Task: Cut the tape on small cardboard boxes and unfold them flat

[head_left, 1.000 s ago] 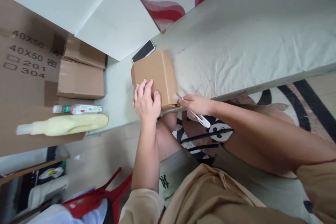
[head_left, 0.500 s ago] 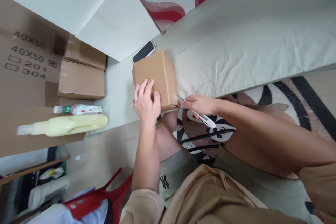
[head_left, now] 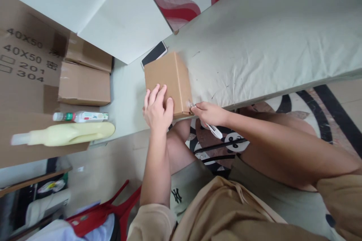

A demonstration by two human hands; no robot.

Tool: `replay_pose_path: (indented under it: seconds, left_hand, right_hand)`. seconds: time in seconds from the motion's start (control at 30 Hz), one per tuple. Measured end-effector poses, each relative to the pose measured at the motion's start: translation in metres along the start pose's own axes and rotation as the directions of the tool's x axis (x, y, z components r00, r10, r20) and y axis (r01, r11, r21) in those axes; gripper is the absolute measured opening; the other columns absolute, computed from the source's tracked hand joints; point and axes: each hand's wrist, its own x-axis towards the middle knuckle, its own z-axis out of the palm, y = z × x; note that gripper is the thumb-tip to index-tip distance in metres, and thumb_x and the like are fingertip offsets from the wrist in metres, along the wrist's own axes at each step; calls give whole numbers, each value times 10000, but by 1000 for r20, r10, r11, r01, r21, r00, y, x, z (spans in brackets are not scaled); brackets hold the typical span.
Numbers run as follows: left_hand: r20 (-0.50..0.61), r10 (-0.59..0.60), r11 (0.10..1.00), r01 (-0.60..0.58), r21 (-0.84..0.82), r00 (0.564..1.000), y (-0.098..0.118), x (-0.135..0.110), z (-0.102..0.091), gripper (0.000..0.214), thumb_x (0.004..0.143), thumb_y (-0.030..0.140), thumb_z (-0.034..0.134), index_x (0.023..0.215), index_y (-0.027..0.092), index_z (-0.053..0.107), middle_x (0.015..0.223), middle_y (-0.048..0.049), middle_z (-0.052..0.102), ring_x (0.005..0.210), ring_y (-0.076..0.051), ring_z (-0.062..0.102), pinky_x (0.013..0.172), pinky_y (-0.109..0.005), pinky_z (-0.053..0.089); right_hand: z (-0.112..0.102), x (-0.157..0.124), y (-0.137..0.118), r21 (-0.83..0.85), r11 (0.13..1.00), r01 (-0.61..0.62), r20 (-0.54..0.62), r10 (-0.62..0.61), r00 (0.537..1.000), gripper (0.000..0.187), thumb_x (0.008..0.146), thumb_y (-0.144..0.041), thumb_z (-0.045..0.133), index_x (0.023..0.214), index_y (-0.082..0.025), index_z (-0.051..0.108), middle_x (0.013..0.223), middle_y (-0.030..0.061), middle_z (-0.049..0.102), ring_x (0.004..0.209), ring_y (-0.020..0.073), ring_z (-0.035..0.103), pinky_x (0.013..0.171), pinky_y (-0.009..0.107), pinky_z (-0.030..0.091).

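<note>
A brown cardboard box (head_left: pixel 162 73) sits near the front edge of the cloth-covered table (head_left: pixel 254 52). My left hand (head_left: pixel 157 111) rests on the box's near left part, fingers spread over its top. In my right hand (head_left: pixel 209 113), closed around it, is a utility knife (head_left: pixel 215 131) with a white handle sticking out below. Its tip end meets the box's near right corner, where a bit of clear tape shows; how deep the blade goes is hidden.
A phone (head_left: pixel 154 53) lies behind the box. White cartons (head_left: pixel 127 19) stand at the back. Left are small brown boxes (head_left: pixel 85 83), a small bottle (head_left: pixel 87 116), a yellow jug (head_left: pixel 68 134) and a large carton (head_left: pixel 25 101). A red chair (head_left: pixel 124 203) stands lower left.
My right hand and the knife have moved left, closer against the box's corner. My left hand stays on the box. The view has shifted slightly.
</note>
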Motion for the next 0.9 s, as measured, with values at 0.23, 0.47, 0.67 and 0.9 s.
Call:
replay_pose_path:
  seconds: [0.23, 0.47, 0.67, 0.9]
  left_hand:
    - [-13, -11, 1000, 11, -3, 1000, 3, 0, 1, 474, 903, 288, 522, 1362, 286, 638, 1541, -8, 535, 1511, -291, 367, 1264, -499, 279]
    - [-30, -23, 1000, 23, -5, 999, 5, 2, 1, 465, 901, 295, 508, 1341, 276, 656, 1528, -3, 548, 1495, -301, 390, 1253, -486, 302]
    - [-38, -18, 1000, 17, -13, 999, 3, 3, 3, 461, 899, 290, 506, 1335, 284, 658, 1524, -12, 551, 1489, -295, 397, 1245, -494, 314]
    - [-24, -20, 1000, 20, -13, 1000, 3, 3, 1, 471, 896, 298, 506, 1343, 274, 655, 1530, -13, 545, 1494, -296, 390, 1252, -483, 301]
  right_hand:
    - [-5, -1, 0, 38, 999, -17, 75, 14, 997, 395, 1058, -334, 302, 722, -196, 457, 462, -37, 513, 416, 106, 493, 538, 242, 421]
    - [-20, -9, -3, -64, 998, -12, 114, 20, 993, 372, 1041, -310, 344, 704, -197, 454, 496, -21, 538, 463, 113, 507, 581, 256, 422]
    - [-23, -11, 1, -72, 997, 11, 160, 0, 987, 409, 1030, -335, 361, 657, -202, 464, 506, 4, 569, 462, 127, 524, 580, 272, 445]
    - [-23, -11, 2, -61, 998, -1, 188, 12, 982, 428, 1037, -347, 356, 648, -206, 462, 488, -1, 561, 435, 120, 509, 564, 268, 456]
